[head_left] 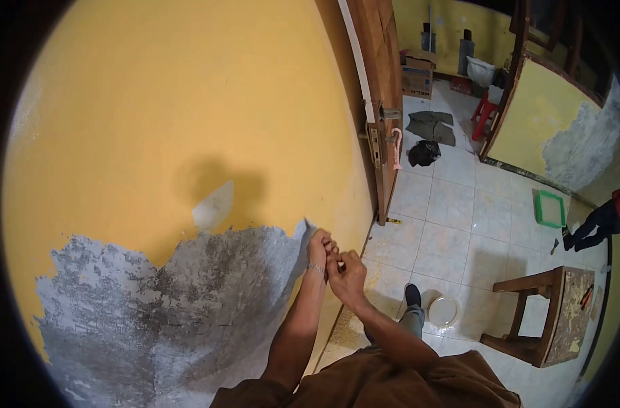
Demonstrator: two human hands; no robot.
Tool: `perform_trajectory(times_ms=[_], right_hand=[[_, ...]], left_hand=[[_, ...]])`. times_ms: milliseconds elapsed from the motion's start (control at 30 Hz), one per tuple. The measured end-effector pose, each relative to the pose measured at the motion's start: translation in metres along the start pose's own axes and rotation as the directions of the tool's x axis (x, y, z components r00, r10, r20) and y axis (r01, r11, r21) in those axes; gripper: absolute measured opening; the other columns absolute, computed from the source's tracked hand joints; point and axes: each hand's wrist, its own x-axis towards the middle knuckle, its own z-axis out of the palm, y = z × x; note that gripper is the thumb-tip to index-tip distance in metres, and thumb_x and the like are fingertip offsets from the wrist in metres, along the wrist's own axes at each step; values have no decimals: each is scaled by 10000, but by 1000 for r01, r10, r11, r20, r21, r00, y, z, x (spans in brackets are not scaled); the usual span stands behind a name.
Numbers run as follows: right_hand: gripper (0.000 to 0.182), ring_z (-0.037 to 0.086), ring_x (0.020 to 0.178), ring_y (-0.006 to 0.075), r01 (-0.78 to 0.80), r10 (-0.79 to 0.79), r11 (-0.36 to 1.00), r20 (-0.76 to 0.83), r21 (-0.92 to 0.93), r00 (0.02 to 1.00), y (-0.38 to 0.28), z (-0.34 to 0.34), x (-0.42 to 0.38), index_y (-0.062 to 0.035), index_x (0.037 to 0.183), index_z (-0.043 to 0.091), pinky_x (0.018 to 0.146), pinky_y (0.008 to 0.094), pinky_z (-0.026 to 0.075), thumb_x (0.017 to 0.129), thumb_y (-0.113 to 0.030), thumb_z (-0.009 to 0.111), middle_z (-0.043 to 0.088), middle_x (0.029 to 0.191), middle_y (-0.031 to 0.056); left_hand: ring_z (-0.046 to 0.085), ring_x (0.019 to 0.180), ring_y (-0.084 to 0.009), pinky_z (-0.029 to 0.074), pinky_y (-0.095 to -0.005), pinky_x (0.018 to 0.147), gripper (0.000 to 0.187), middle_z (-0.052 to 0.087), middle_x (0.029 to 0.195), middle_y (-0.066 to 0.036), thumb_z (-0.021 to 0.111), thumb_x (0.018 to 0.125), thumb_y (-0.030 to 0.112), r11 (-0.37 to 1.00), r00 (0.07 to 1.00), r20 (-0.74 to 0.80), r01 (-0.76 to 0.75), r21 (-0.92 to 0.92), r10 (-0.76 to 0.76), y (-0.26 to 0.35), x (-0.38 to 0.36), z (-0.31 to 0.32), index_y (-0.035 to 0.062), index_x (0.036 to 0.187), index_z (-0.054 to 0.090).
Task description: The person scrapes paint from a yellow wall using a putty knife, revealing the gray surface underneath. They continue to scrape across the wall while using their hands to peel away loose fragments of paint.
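Observation:
My left hand (318, 249), a bracelet at its wrist, is closed around a scraper. The scraper's thin blade (308, 222) pokes out above the fist, close to the edge of the yellow paint. Just right of it, my right hand (348, 277) has its fingers curled against the left one; what they grip is hidden. In front of both hands stands a yellow wall (276, 136). Its lower part is bare grey plaster (208, 306) with a ragged paint edge. A pale patch (215, 206) shows higher up.
A wooden door (385, 81) stands open beyond the wall. On the tiled floor are a white bucket (443, 311), a wooden stool (561, 316) with tools on top, a green tray (549, 209) and a dark cloth (430, 127). Another person's legs (595, 224) show at the right.

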Motion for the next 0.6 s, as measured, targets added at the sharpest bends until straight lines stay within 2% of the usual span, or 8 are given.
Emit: perform_trajectory(times_ms=[33,67,100,167,200,267,400,600], right_hand=[[107,602,586,250,6,-6,1000,-3,5,1000,1,0,-6,7,787,643,504,346,470,825,-82,688,577,714,151],[115,611,595,253,17,-17,999,11,37,1000,3,1,-15,10,788,643,514,346,481,830,-88,686,581,720,151],[124,619,604,256,27,-28,997,25,68,999,2,2,-19,13,790,642,525,347,492,835,-94,684,586,726,152],[130,640,634,242,43,-40,998,65,-43,997,7,-2,-3,19,799,645,527,335,506,841,-97,685,597,739,151],[115,621,629,260,11,-12,1000,67,6,998,10,-4,3,22,796,646,534,345,496,837,-81,675,583,742,158],[103,592,619,287,-3,0,995,32,102,999,25,-3,5,18,798,650,546,368,485,833,-77,672,567,747,168],[125,594,619,331,42,-43,999,28,30,999,2,6,-50,16,775,634,555,415,473,823,-88,683,568,735,180],[213,617,628,342,16,-19,999,-73,-37,997,21,7,17,24,719,622,570,407,480,828,-149,681,603,696,195]], left_hand=[[370,449,-110,356,-262,419,244,332,543,30,574,800,206,999,999,-30,30,-33,-31,-2,-9,-2,145,641,399],[476,534,-135,424,-256,507,216,443,602,0,610,822,259,997,997,74,35,-65,-30,-13,-3,-28,130,715,473],[476,534,-135,424,-256,507,216,443,602,0,610,822,259,998,997,77,35,-59,-30,-13,-9,-31,130,715,473],[580,755,-164,488,-305,686,268,574,793,-40,642,838,351,993,996,91,12,-119,-1,-16,-24,-35,110,868,530],[579,985,-182,476,-378,832,355,612,1040,-61,623,870,408,998,992,116,54,-40,-49,-14,-34,-49,110,1039,533],[569,1022,-182,471,-400,848,341,607,1076,-53,600,885,400,998,990,125,64,15,-66,-20,-47,-71,121,1068,532],[535,1155,-195,457,-418,900,319,599,1159,-60,524,934,363,980,988,67,124,159,-136,-65,-75,-138,116,1133,556],[584,1114,-246,490,-448,931,264,625,1126,-67,535,937,256,933,949,-173,295,207,-262,-99,-147,-208,61,1105,595]])
